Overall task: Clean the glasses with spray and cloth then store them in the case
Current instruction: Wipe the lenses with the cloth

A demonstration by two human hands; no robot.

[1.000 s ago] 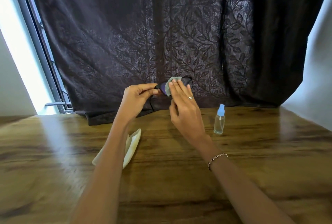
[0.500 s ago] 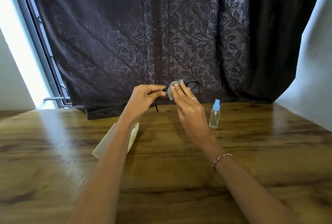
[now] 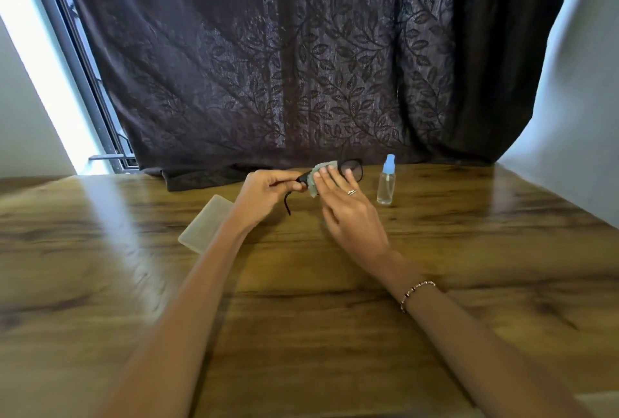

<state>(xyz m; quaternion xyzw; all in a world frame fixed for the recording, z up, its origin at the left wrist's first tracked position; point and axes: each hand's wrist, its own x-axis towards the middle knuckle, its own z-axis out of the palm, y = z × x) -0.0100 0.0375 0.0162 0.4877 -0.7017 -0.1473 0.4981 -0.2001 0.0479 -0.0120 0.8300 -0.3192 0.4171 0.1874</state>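
Note:
Black-framed glasses (image 3: 355, 167) are held above the far part of the wooden table (image 3: 301, 300). My left hand (image 3: 264, 195) pinches the frame at its left hinge, and one temple arm hangs down below it. My right hand (image 3: 348, 206) presses a small grey-green cloth (image 3: 313, 180) against the left lens, fingers flat over it. The right lens shows beyond my fingers. A pale, flat glasses case (image 3: 204, 225) lies on the table under my left forearm, partly hidden by it. A clear spray bottle (image 3: 386, 183) with a blue cap stands upright just right of my hands.
A dark leaf-patterned curtain (image 3: 284, 66) hangs behind the table, its hem resting on the far edge. A bright window frame (image 3: 80, 82) is at the left and a pale wall (image 3: 576, 99) at the right.
Both hands with the glasses and cloth have come lower against the table and shifted slightly right. The head view has tilted, so the case now appears flatter.

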